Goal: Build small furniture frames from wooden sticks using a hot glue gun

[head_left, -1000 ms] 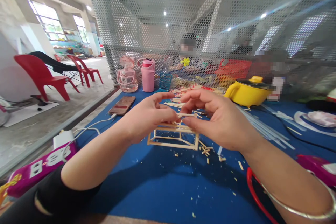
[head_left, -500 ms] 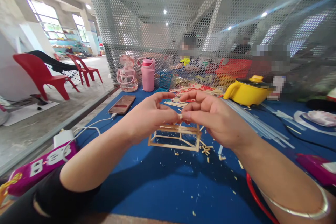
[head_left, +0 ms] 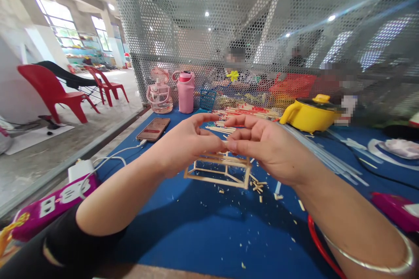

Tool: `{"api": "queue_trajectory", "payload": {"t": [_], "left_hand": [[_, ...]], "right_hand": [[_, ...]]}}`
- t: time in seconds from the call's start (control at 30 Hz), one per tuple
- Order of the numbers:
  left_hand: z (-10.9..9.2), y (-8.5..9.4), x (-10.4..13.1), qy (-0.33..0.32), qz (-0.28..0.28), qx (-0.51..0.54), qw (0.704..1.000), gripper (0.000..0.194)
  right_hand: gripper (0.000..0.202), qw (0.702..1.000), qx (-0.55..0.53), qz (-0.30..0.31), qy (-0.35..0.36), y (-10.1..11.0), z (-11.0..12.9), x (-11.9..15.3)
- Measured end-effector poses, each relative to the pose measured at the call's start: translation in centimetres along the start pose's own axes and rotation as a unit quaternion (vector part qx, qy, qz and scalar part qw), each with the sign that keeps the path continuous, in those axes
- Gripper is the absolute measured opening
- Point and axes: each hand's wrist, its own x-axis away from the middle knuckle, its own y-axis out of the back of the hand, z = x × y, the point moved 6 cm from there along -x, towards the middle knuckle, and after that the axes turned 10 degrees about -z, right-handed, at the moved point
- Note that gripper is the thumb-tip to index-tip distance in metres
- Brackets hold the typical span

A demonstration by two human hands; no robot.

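Note:
A box-shaped frame of thin wooden sticks [head_left: 216, 179] stands on the blue table mat [head_left: 196, 235]. Over its top, my left hand [head_left: 199, 139] and my right hand [head_left: 258, 139] meet fingertip to fingertip. Thumb and fingers of each are pinched together at a small pale piece, mostly hidden between them, too small to make out. Short stick offcuts [head_left: 257, 186] lie just right of the frame, and small chips are scattered on the mat.
Behind the hands lies a pile of red-tipped sticks [head_left: 245, 111]. A phone [head_left: 153, 129], a pink bottle [head_left: 185, 92] and a clear jug [head_left: 159, 96] are left; a yellow pot [head_left: 309, 115] and translucent glue sticks [head_left: 327, 157] are right. A person sits beyond the mesh.
The view has shifted very slightly. Both hands keep nearly the same pose, with the fingertips a little closer over the pale piece.

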Motion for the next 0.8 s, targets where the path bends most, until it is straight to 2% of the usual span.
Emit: {"api": "queue_trajectory", "payload": {"t": [0.2, 0.3, 0.37, 0.43, 0.5, 0.67, 0.8], "left_hand": [[0.0, 0.1, 0.0, -0.001, 0.002, -0.007, 1.000, 0.064], [0.2, 0.1, 0.0, 0.007, 0.011, 0.004, 1.000, 0.066], [0.3, 0.1, 0.1, 0.015, 0.014, 0.012, 1.000, 0.067], [0.3, 0.0, 0.1, 0.022, 0.013, 0.019, 1.000, 0.065], [0.3, 0.0, 0.1, 0.026, 0.007, 0.027, 0.999, 0.062], [0.4, 0.5, -0.1, 0.016, -0.012, 0.048, 0.999, 0.053], [0.6, 0.8, 0.1, -0.021, 0.017, 0.036, 0.999, 0.060]], "right_hand": [[0.036, 0.999, -0.014, 0.030, 0.042, 0.2, 0.5, 0.2], [0.031, 0.988, 0.057, 0.006, 0.143, 0.7, 1.9, 0.6], [0.023, 0.960, 0.153, -0.024, 0.234, 0.8, 3.1, 1.2], [0.014, 0.924, 0.241, -0.035, 0.295, 0.6, 3.9, 1.8], [0.009, 0.899, 0.292, -0.028, 0.325, 0.2, 4.3, 2.2], [0.015, 0.859, 0.337, -0.012, 0.386, -0.3, 4.7, 2.6], [0.014, 0.844, 0.346, -0.019, 0.410, 0.0, 4.6, 2.4]]}}
